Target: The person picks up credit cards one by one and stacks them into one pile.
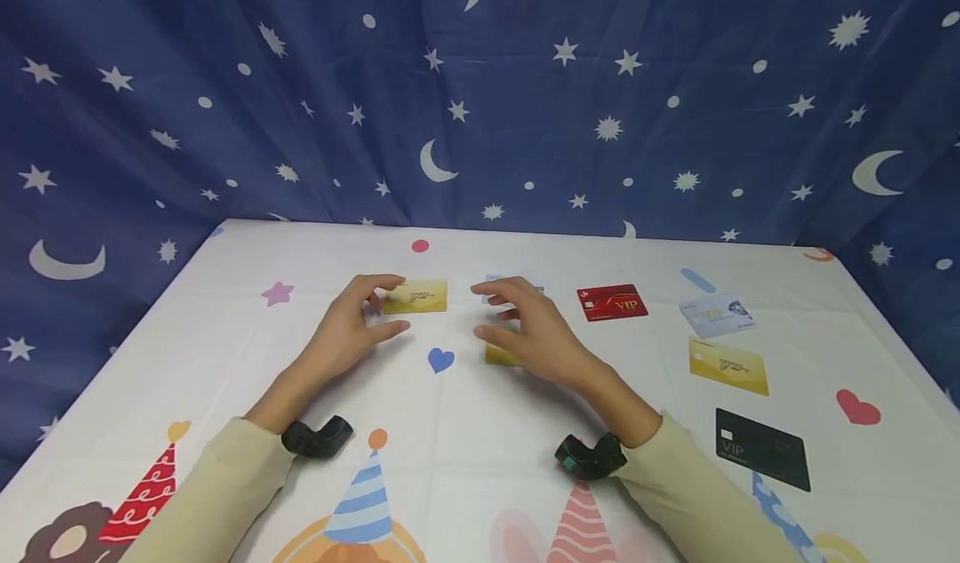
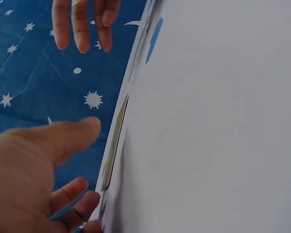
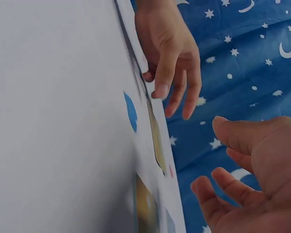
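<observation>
My left hand (image 1: 348, 321) hovers by the left end of a gold card (image 1: 420, 297), its fingers loosely bent and the thumb apart from them. Whether a fingertip touches that card cannot be told. My right hand (image 1: 536, 334) is held over a second gold card (image 1: 502, 357) and a pale silver card (image 1: 534, 282), hiding much of both. Between its spread thumb and fingers nothing is held. The right wrist view also has the right hand (image 3: 262, 170) with bare fingertips, above the nearer gold card (image 3: 144, 204).
Right of my hands lie a red VIP card (image 1: 612, 303), a silver VIP card (image 1: 716, 315), another gold card (image 1: 729, 366) and a black VIP card (image 1: 762, 449). The white printed tablecloth (image 1: 450, 413) ends at a blue starry curtain (image 1: 525, 154).
</observation>
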Motion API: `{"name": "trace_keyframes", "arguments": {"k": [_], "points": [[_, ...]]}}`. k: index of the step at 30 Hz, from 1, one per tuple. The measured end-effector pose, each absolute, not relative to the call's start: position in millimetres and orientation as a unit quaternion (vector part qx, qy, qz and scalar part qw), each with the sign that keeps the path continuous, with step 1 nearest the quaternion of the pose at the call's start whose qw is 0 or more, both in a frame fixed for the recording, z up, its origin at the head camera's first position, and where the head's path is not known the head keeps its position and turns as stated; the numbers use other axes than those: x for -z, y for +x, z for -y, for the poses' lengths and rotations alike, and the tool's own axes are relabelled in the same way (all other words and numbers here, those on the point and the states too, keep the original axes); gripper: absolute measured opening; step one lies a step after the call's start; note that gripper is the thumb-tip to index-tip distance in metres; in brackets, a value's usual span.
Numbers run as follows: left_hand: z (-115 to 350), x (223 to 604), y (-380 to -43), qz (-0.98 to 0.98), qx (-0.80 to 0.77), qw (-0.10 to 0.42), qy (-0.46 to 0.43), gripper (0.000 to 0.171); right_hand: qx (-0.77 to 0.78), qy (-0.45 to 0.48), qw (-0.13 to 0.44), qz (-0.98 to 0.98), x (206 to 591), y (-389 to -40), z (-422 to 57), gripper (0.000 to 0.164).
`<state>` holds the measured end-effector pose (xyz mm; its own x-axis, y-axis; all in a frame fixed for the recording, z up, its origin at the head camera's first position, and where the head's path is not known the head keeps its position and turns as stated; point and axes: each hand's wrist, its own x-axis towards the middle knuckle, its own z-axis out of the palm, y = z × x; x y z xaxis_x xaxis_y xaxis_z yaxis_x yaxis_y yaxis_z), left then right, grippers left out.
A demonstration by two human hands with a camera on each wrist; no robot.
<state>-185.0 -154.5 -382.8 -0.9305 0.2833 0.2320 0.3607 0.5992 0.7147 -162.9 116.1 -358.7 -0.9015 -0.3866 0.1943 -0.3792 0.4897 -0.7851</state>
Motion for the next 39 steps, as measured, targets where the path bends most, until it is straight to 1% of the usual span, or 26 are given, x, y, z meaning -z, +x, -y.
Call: {"name": "trace_keyframes", "arguments": {"k": [5,12,20,26,31,36,39], "points": [[163.0,393.6,-191.6,0.903,0.403,0.047,-0.139,0.062,0.489,-0.216,0.022,-0.845,361.8,-170.5,-90.3,0.048],[163.4,400.4,-203.1,0.908,0.399,0.036,-0.118,0.066,0.505,-0.172,0.04,-0.845,363.8,-181.8,-61.9,0.049],[161.3,400.7,-204.7,0.911,0.396,0.032,-0.111,0.063,0.49,-0.133,0.039,-0.86,372.1,-183.0,-50.8,0.05],[162.5,403.8,-204.2,0.905,0.406,0.047,-0.121,0.059,0.518,-0.12,0.038,-0.846,379.5,-181.5,-50.1,0.048],[162.2,405.7,-203.1,0.897,0.415,0.071,-0.136,0.06,0.529,-0.114,0.028,-0.84,380.0,-181.0,-49.7,0.047],[162.6,404.7,-202.4,0.89,0.421,0.099,-0.146,0.062,0.563,-0.108,0.026,-0.819,379.2,-181.3,-48.8,0.055],[162.8,403.3,-202.2,0.887,0.423,0.107,-0.147,0.063,0.575,-0.103,0.027,-0.811,379.3,-181.8,-48.5,0.058]]}}
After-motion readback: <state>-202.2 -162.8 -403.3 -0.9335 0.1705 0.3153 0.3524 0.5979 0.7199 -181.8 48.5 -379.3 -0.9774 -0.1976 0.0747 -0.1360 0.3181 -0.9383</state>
